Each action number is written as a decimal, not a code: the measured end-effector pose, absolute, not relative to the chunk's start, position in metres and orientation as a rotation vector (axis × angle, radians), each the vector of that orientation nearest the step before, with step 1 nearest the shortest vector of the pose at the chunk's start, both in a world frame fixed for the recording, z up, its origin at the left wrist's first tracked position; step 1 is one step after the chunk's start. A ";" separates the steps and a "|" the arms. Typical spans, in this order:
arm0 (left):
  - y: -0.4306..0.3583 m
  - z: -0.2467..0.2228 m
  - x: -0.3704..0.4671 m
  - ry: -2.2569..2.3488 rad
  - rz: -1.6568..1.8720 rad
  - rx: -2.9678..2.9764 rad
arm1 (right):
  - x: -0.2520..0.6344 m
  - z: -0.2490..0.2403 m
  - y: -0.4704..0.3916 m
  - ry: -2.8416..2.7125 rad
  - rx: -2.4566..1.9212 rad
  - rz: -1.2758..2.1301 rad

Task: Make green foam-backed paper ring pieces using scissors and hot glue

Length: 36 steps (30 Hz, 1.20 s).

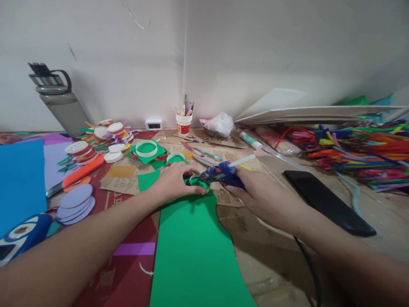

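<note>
My right hand (251, 187) is wrapped round a blue hot glue gun (223, 174) with a white glue stick (244, 160) poking from its back. Its nozzle points down at a small paper ring (195, 181) on green. My left hand (174, 182) grips that ring between thumb and fingers. Beneath lies a long green sheet (194, 251) that runs toward me. Just beyond my left hand stands another paper ring (175, 158) with a green inside, and a larger white-rimmed ring (146, 149) rests on green pieces further left.
Left are lilac discs (76, 200), an orange cutter (83, 171), a blue tool (27, 234), a blue sheet (22, 183) and a bottle (64, 102). A paper cup of pens (184, 123) stands at the wall. Right lie a black phone (327, 201) and coloured pipe cleaners (361, 149).
</note>
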State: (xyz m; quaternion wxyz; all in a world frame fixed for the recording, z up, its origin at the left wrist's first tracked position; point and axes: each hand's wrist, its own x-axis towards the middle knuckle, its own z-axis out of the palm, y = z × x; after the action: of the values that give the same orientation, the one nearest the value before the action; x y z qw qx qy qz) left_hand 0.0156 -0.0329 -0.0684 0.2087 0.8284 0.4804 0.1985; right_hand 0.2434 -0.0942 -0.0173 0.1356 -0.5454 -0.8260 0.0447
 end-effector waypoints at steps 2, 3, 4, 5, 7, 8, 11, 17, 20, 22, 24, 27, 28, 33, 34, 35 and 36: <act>-0.033 -0.069 0.016 1.339 0.549 2.308 | 0.243 -0.017 -0.095 -2.390 -1.597 0.132; -0.032 -0.069 0.016 1.337 0.548 2.310 | 0.243 -0.017 -0.095 -2.389 -1.602 0.131; -0.032 -0.069 0.016 1.335 0.548 2.313 | 0.243 -0.017 -0.094 -2.390 -1.600 0.129; -0.032 -0.069 0.016 1.334 0.548 2.314 | 0.244 -0.018 -0.094 -2.391 -1.591 0.128; -0.033 -0.069 0.016 1.333 0.551 2.317 | 0.245 -0.020 -0.093 -2.394 -1.564 0.128; -0.033 -0.069 0.016 1.333 0.552 2.317 | 0.246 -0.021 -0.092 -2.393 -1.556 0.130; -0.033 -0.068 0.016 1.334 0.551 2.316 | 0.247 -0.023 -0.092 -2.385 -1.557 0.141; -0.034 -0.068 0.016 1.336 0.552 2.308 | 0.248 -0.023 -0.091 -2.392 -1.546 0.135; -0.034 -0.067 0.016 1.339 0.551 2.314 | 0.248 -0.023 -0.091 -2.375 -1.547 0.134; -0.033 -0.068 0.016 1.339 0.552 2.322 | 0.248 -0.022 -0.092 -2.375 -1.550 0.138; -0.033 -0.069 0.015 1.339 0.557 2.327 | 0.248 -0.022 -0.092 -2.379 -1.560 0.139; -0.031 -0.070 0.015 1.330 0.560 2.325 | 0.247 -0.021 -0.092 -2.383 -1.568 0.140; -0.031 -0.070 0.015 1.325 0.560 2.324 | 0.247 -0.020 -0.092 -2.381 -1.566 0.140; -0.031 -0.070 0.015 1.324 0.559 2.322 | 0.245 -0.019 -0.092 -2.372 -1.572 0.162; -0.031 -0.070 0.015 1.328 0.556 2.322 | 0.246 -0.020 -0.092 -2.370 -1.575 0.164; -0.032 -0.069 0.015 1.329 0.551 2.321 | 0.246 -0.020 -0.092 -2.367 -1.576 0.163; -0.032 -0.069 0.015 1.329 0.546 2.318 | 0.246 -0.021 -0.092 -2.366 -1.576 0.159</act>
State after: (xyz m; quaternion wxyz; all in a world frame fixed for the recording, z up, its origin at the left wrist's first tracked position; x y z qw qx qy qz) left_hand 0.0153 -0.0319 -0.0687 0.2057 0.8319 0.4767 0.1960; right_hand 0.2461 -0.0921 -0.0206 0.1466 -0.5474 -0.8220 0.0553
